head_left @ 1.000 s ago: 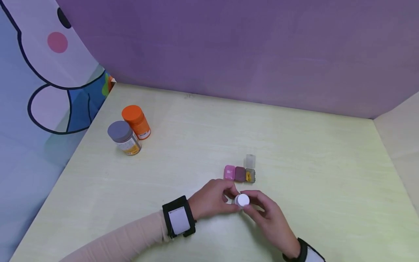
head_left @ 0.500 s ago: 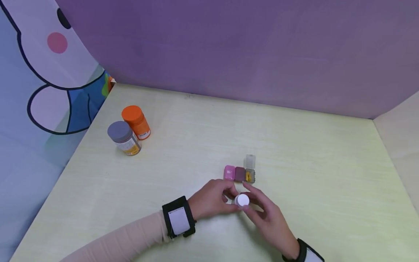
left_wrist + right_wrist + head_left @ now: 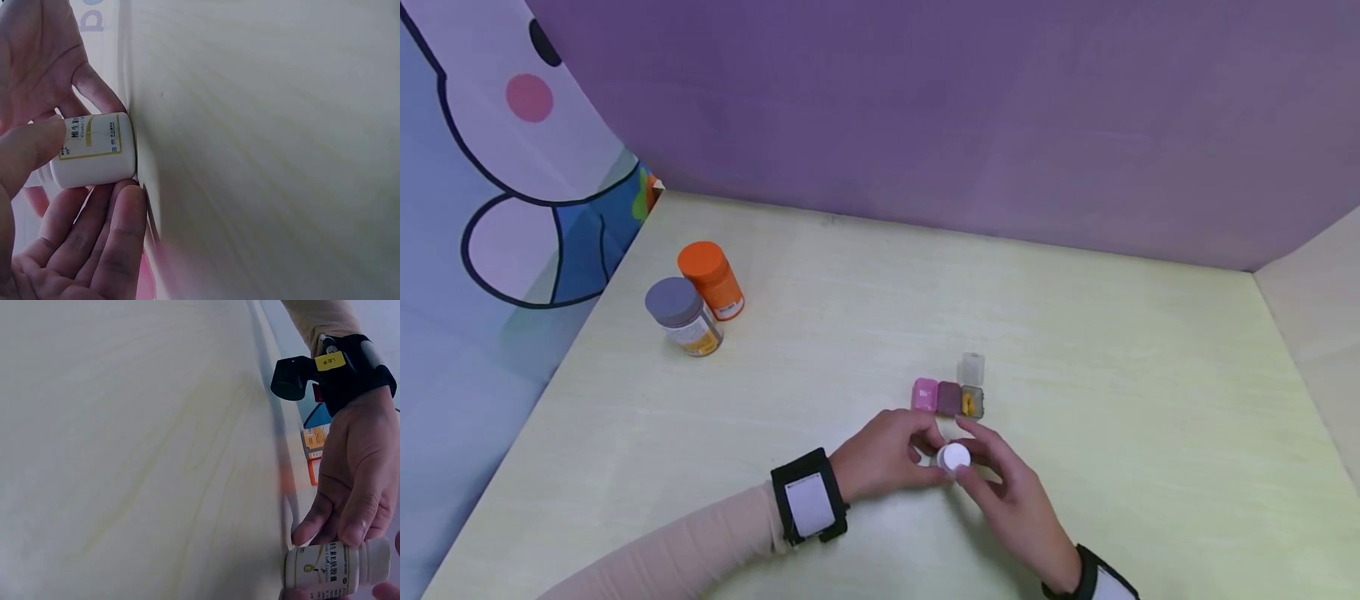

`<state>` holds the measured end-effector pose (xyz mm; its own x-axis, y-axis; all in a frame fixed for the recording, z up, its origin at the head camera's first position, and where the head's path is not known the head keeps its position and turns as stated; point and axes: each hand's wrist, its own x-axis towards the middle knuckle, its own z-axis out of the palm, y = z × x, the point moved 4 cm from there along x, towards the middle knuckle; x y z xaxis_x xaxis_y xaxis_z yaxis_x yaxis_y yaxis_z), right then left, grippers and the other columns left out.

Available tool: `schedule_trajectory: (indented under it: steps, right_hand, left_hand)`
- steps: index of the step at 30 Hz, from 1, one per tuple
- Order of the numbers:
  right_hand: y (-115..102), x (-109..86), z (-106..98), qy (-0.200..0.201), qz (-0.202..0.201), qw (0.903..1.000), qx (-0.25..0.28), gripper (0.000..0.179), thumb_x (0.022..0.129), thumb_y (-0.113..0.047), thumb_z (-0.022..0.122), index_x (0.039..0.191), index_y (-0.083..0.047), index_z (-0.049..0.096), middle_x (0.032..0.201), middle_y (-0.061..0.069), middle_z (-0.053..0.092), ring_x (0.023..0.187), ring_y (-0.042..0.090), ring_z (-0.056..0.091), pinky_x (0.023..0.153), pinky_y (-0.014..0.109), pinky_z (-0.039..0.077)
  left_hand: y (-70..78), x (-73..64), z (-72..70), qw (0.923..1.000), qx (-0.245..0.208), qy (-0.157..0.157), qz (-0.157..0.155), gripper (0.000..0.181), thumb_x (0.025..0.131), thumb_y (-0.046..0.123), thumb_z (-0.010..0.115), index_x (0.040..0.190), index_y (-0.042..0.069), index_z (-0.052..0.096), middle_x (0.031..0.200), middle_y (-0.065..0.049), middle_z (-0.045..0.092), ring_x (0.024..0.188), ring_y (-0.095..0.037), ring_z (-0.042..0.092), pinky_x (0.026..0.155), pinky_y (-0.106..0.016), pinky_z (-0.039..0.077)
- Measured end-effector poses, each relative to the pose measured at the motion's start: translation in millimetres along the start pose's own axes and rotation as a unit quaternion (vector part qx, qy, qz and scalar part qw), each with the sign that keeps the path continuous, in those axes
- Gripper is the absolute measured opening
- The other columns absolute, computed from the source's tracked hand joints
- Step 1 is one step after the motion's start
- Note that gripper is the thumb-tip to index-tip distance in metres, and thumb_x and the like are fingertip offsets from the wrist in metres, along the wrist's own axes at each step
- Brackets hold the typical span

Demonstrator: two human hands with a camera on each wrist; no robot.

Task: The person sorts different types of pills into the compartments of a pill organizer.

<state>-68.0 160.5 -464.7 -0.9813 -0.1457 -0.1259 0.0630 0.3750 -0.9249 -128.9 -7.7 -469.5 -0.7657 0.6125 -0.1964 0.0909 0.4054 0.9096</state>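
Observation:
A small white pill bottle [image 3: 97,150] with a gold-bordered label stands upright on the table. My left hand [image 3: 887,454] grips its body between thumb and fingers. From the other side, my right hand [image 3: 1018,508] pinches the round white cap [image 3: 956,457] with thumb and a finger, its index finger stretched out past the cap. Just beyond the hands lies a little pill organizer [image 3: 949,398] with pink and maroon lids shut. Its end compartment [image 3: 977,404] has the clear lid [image 3: 972,368] flipped back, and something yellow [image 3: 967,404] lies inside.
An orange bottle [image 3: 718,287] and a jar with a grey-purple lid [image 3: 676,302] stand close together at the back left of the pale table [image 3: 820,283]. A purple panel [image 3: 925,125] borders the far edge, and a printed cloth [image 3: 467,350] hangs on the left.
My right index finger has lifted off the cap and straightened toward the pill organizer. The left hand and the bottle have stayed in place.

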Motion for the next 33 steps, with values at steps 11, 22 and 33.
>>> schedule_trajectory:
  steps: [11, 22, 33]
  right_hand:
    - [0.2, 1.4, 2.6, 0.01, 0.033, 0.9994, 0.001, 0.028, 0.099, -0.009, 0.071, 0.126, -0.011, 0.066, 0.129, 0.009, 0.07, 0.123, 0.029, 0.066, 0.093, 0.036, 0.064]
    - [-0.2, 0.1, 5.5, 0.014, 0.02, 0.9997, 0.008, 0.03, 0.096, -0.003, 0.074, 0.124, -0.008, 0.067, 0.132, 0.012, 0.071, 0.126, 0.036, 0.066, 0.091, 0.035, 0.065]
    - [-0.2, -1.2, 6.1, 0.032, 0.016, 0.9993, -0.011, 0.046, 0.098, -0.004, 0.071, 0.142, -0.013, 0.061, 0.136, 0.015, 0.07, 0.124, 0.035, 0.068, 0.088, 0.035, 0.065]
  left_hand:
    - [1.5, -0.6, -0.4, 1.0, 0.0, 0.003, 0.0, 0.019, 0.086, 0.014, 0.086, 0.1, 0.01, 0.074, 0.102, -0.003, 0.08, 0.096, -0.012, 0.072, 0.082, -0.022, 0.058]
    - [1.6, -0.7, -1.1, 1.0, 0.006, 0.003, -0.005, 0.02, 0.086, 0.017, 0.087, 0.099, 0.01, 0.073, 0.102, -0.001, 0.08, 0.095, -0.01, 0.07, 0.083, -0.021, 0.057]
    - [2.3, -1.1, -1.3, 0.9999, 0.011, 0.002, 0.004, 0.02, 0.085, 0.015, 0.087, 0.098, 0.01, 0.074, 0.1, -0.002, 0.081, 0.092, -0.012, 0.07, 0.082, -0.023, 0.058]
